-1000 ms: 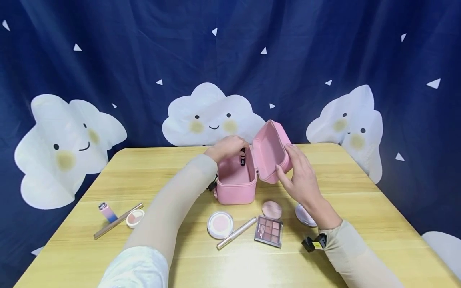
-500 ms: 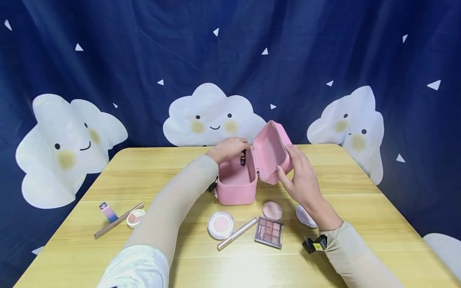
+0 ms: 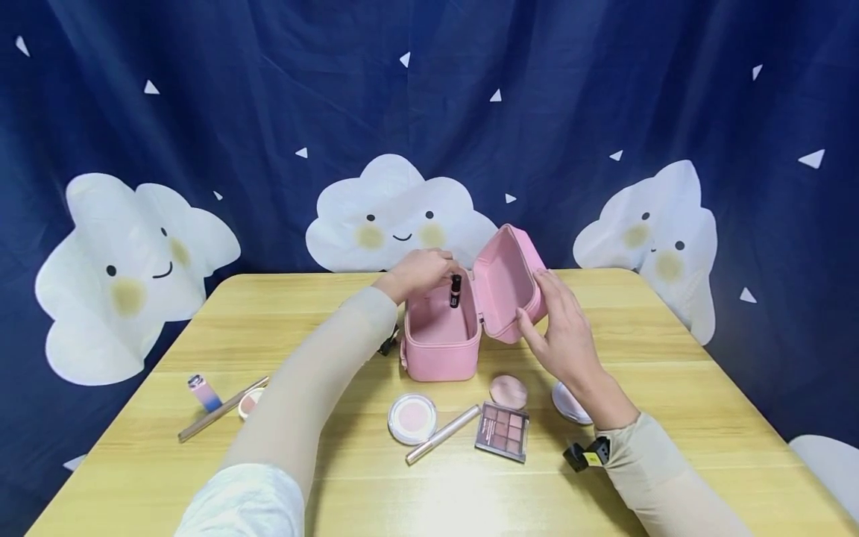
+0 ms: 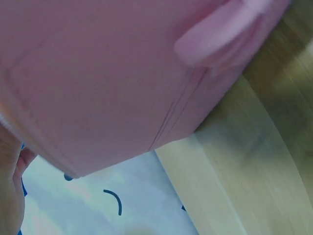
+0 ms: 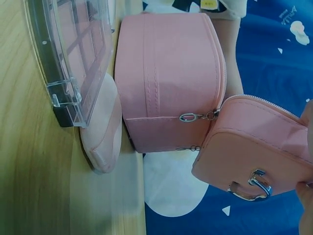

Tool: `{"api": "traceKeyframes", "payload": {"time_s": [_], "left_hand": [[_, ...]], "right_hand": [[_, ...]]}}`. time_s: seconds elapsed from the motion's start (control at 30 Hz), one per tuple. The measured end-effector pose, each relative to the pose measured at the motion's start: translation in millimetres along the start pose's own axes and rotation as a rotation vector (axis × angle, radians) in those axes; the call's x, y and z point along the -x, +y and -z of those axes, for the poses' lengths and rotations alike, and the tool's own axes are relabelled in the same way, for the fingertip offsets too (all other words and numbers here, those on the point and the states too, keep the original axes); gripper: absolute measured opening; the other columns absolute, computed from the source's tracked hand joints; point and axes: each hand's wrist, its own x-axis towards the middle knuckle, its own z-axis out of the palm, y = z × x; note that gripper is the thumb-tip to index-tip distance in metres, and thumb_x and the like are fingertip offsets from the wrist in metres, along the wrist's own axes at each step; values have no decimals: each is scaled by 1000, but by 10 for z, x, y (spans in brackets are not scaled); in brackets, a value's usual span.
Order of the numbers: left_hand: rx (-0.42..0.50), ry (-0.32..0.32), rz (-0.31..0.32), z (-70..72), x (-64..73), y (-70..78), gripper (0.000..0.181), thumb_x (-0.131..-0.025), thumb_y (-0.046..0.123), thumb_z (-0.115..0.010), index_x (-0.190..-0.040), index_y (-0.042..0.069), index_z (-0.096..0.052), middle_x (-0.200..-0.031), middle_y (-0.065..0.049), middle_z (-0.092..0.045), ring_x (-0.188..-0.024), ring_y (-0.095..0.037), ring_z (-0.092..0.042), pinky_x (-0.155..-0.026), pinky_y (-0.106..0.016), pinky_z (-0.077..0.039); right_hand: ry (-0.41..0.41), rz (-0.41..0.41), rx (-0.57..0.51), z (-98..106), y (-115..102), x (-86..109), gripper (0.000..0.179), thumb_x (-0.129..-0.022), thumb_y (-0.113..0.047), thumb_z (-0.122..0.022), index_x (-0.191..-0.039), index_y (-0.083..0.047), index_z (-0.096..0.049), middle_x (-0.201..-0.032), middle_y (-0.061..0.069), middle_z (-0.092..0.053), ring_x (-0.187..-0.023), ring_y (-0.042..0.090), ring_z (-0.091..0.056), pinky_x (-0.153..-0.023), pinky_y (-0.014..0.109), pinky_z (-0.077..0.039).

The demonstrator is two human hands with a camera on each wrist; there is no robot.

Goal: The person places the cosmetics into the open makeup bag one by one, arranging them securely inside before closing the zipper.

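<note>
A pink makeup case [image 3: 443, 362] stands on the table with its lid [image 3: 506, 287] swung back to the right. Inside, near the back right corner, a small black cosmetic tube [image 3: 455, 292] with a pale band stands upright. My left hand [image 3: 421, 270] reaches over the far left rim, its fingers just above the tube and apart from it. Their tips are partly hidden. In the left wrist view the case's side wall [image 4: 98, 88] fills most of the picture. My right hand [image 3: 562, 332] holds the lid's edge between thumb and fingers.
In front lie a cushion compact [image 3: 412, 419], a metallic pen [image 3: 443, 435], an eyeshadow palette [image 3: 502, 431] and a powder puff [image 3: 508, 391]. Another compact [image 3: 569, 404] is partly under my right wrist. Leftward are a pink-blue tube [image 3: 204, 393], a slim pen [image 3: 224, 409] and a round palette [image 3: 250, 403].
My left hand has let go of the black tube and lifted slightly up and left, so the tube shows whole. The right hand and lid stay put.
</note>
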Motion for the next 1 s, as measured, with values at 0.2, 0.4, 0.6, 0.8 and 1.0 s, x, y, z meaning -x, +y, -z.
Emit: {"api": "traceKeyframes", "payload": {"time_s": [0.2,0.4,0.6,0.8,1.0], "left_hand": [[-46,40,-27,57,124,5,32,-98,35,-59,-122,15,-66,-114,-4,-64,-108,-23,-60,-98,-40,-45],[-65,72,-40,171,298,63,44,-100,46,-49,-129,16,-64,-121,-5,-64,-115,-26,-58,-103,-45,-38],[-55,100,-29,279,503,130,45,-100,46,-47,-128,16,-64,-125,-5,-63,-119,-26,-56,-105,-45,-35],[-36,143,9,363,758,173,41,-99,45,-50,-121,14,-67,-122,-5,-64,-118,-25,-56,-103,-46,-36],[-29,159,33,457,1038,205,46,-98,45,-51,-122,10,-68,-124,-8,-64,-119,-27,-56,-102,-48,-37]], "right_hand": [[10,2,3,-5,-18,-6,59,-87,-27,-61,-137,2,-50,-137,23,-51,-129,38,-47,-110,47,-35],[4,0,7,-2,-34,-14,59,-87,-27,-60,-137,3,-49,-136,24,-51,-130,37,-46,-111,46,-34],[1,2,11,2,-37,-26,59,-88,-28,-59,-137,3,-49,-137,23,-51,-130,37,-46,-110,48,-35],[0,-5,15,6,-26,-34,59,-87,-27,-60,-137,2,-49,-137,23,-51,-131,37,-45,-109,49,-35],[-12,-6,13,4,-27,-30,59,-87,-26,-61,-137,1,-50,-137,21,-52,-132,35,-45,-110,48,-35]]}}
